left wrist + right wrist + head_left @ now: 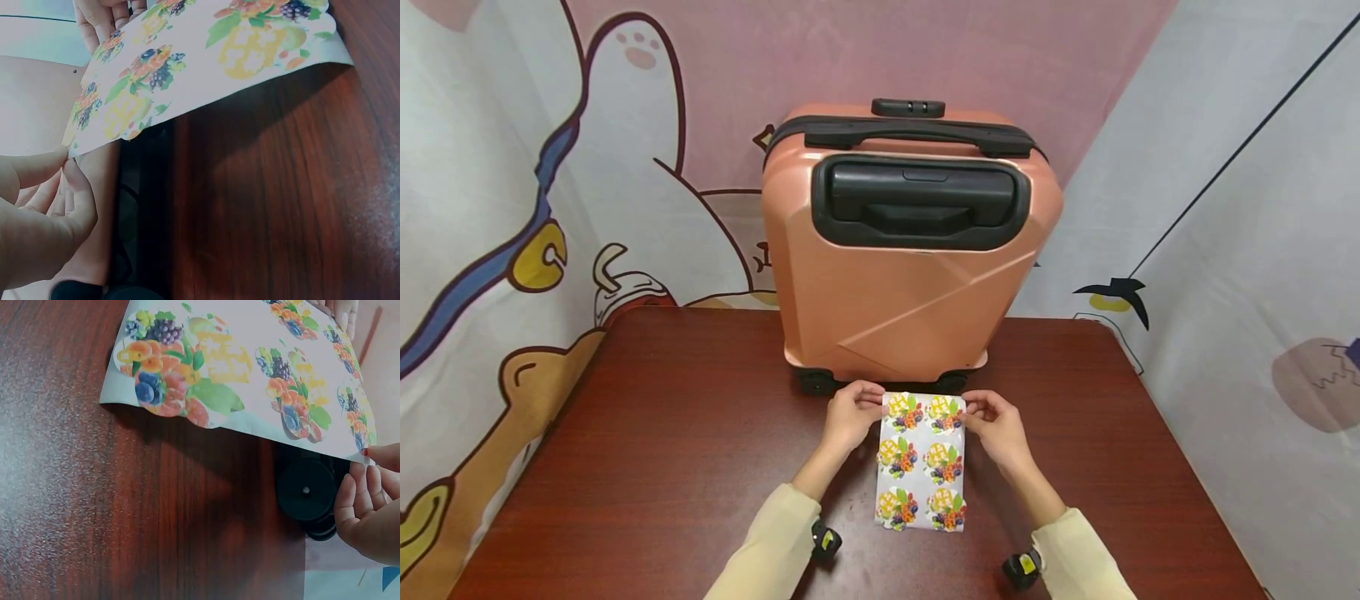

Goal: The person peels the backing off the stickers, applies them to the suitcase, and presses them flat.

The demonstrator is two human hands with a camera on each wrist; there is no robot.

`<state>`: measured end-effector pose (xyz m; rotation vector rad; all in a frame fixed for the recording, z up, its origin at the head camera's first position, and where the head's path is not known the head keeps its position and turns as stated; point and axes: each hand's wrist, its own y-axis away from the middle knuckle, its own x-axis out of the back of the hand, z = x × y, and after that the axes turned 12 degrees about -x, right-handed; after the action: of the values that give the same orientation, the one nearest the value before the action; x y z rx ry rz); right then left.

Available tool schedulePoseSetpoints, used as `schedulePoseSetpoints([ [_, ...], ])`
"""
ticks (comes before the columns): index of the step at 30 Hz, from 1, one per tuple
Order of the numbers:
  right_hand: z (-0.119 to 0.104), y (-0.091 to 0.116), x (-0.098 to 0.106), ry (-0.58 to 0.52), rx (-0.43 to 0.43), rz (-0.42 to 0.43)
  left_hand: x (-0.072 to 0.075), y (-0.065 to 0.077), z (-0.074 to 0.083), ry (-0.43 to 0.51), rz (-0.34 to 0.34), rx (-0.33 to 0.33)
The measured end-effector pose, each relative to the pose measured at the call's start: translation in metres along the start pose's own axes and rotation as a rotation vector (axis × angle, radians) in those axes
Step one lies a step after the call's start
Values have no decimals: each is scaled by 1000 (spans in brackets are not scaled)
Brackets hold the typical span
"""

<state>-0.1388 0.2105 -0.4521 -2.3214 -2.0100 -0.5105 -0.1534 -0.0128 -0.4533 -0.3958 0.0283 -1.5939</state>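
Sheet [921, 462], fruit-printed — hands [850, 417] [1000, 427] pinch its two far corners.

No text or number can be read. Blocky yellow marks [226, 359] resembling lettering are printed on the fruit stickers [943, 463] but cannot be made out; any digits on the suitcase's [902, 304] combination lock [908, 108] are too small.

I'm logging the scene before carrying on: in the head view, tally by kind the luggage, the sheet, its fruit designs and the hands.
Suitcase: 1
Sheet: 1
Fruit designs on it: 6
Left hand plus right hand: 2
Total: 10
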Motion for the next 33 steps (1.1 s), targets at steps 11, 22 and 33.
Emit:
schedulePoseSetpoints([
  [11, -1, 0, 1, -9, 3, 12, -2, 1, 2, 21, 21, -37],
  [22, -4, -3, 3, 44, 59, 63, -4, -1, 0, 71, 26, -88],
  [33, -23, 0, -15, 137, 234, -46, -6, 1, 4, 92, 10, -114],
])
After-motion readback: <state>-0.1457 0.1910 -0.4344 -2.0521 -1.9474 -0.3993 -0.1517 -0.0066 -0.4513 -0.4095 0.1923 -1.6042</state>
